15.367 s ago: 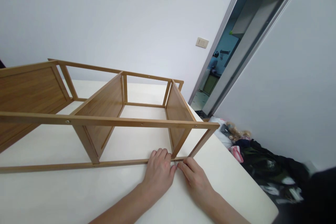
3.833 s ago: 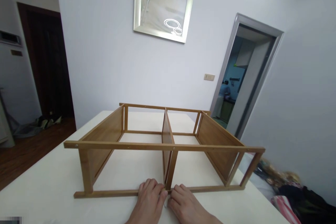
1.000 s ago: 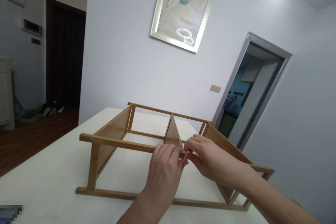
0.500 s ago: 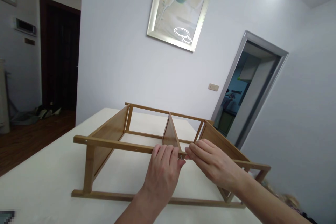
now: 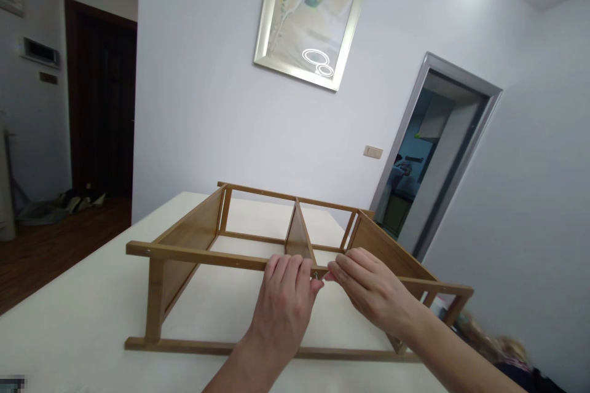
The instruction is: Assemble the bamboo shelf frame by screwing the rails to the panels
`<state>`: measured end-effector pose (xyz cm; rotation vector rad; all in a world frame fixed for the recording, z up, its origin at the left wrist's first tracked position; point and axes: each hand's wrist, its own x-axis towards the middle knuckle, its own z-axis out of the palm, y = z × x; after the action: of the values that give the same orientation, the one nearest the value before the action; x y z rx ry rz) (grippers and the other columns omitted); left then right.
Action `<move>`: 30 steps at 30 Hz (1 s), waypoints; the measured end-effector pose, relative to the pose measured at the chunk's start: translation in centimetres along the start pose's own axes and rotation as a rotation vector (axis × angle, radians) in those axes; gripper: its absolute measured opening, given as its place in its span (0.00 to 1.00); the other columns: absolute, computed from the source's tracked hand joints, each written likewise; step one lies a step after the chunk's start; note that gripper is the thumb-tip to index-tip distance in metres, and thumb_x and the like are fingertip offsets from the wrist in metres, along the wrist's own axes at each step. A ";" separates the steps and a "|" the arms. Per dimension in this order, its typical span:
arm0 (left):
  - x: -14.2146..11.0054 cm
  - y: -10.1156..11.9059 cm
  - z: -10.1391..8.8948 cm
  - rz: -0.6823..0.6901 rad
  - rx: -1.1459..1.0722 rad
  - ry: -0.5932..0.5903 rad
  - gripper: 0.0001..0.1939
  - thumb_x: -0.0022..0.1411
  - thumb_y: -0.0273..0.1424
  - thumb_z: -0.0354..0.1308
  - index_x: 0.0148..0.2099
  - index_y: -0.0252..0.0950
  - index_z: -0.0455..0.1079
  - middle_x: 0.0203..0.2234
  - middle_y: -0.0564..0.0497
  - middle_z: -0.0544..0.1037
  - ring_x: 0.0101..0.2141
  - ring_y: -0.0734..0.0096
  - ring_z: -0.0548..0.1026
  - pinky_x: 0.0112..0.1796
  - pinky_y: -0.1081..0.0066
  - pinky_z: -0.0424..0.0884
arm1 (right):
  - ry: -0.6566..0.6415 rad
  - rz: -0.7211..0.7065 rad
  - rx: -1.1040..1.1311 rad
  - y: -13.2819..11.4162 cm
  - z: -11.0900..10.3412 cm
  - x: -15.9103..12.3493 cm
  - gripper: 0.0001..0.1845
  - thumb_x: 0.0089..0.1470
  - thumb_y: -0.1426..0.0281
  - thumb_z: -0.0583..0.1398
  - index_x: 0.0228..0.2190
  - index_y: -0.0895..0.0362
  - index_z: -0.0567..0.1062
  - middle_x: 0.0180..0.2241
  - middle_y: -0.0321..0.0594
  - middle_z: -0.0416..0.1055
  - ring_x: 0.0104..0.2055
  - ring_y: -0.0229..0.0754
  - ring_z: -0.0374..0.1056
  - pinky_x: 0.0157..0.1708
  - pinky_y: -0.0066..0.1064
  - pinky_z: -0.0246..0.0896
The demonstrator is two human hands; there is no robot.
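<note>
A brown wooden shelf rack [image 5: 193, 253] lies on its side on the white table [image 5: 69, 310]. Its middle shelf board [image 5: 297, 234] meets the near upper rail between my hands. My left hand [image 5: 286, 295] is wrapped over that rail, just left of the joint, thumb below. A small shiny metal piece [image 5: 316, 275] shows at the joint on the rail's front face. Close to its right, my right hand [image 5: 364, 279] is closed in a pinch against the rail. Whatever its fingertips hold is hidden.
Behind the table rises a pale wall with a framed picture [image 5: 313, 18] and a switch plate [image 5: 373, 152]. A doorway [image 5: 433, 153] opens at the right. Blurred items [image 5: 493, 344] sit beyond the table's right side. A dark door [image 5: 104, 98] stands far left.
The view has shifted slightly. Both hands stay at the same joint, and the small metal piece there looks turned a little. The rack lies as before.
</note>
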<state>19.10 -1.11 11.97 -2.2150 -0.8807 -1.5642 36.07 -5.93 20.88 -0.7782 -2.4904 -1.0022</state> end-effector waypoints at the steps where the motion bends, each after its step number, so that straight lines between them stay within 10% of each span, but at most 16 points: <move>1: 0.0 0.0 0.0 -0.001 0.005 0.003 0.08 0.70 0.30 0.50 0.47 0.33 0.66 0.34 0.47 0.75 0.38 0.61 0.73 0.46 0.55 0.66 | 0.003 0.009 0.006 0.0 0.1 -0.1 0.08 0.64 0.78 0.54 0.40 0.65 0.73 0.30 0.44 0.70 0.32 0.42 0.61 0.32 0.36 0.60; 21: 0.4 0.1 -1.3 -0.039 -0.111 -0.003 0.11 0.67 0.26 0.52 0.51 0.34 0.66 0.39 0.46 0.78 0.43 0.62 0.75 0.50 0.55 0.71 | -0.101 -0.025 -0.163 -1.4 -0.4 1.2 0.15 0.65 0.79 0.49 0.37 0.63 0.75 0.33 0.47 0.73 0.37 0.45 0.64 0.40 0.42 0.61; 30: -0.1 -10.3 -8.7 -0.158 0.301 0.027 0.20 0.67 0.36 0.54 0.58 0.34 0.63 0.53 0.39 0.73 0.58 0.52 0.67 0.59 0.47 0.61 | -0.041 0.022 0.059 0.0 0.4 1.4 0.18 0.58 0.86 0.48 0.35 0.59 0.75 0.29 0.43 0.71 0.34 0.43 0.63 0.35 0.37 0.58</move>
<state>6.14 1.94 13.98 -1.9489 -1.2207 -1.4137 34.93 -5.21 21.29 -0.8137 -2.5289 -0.9094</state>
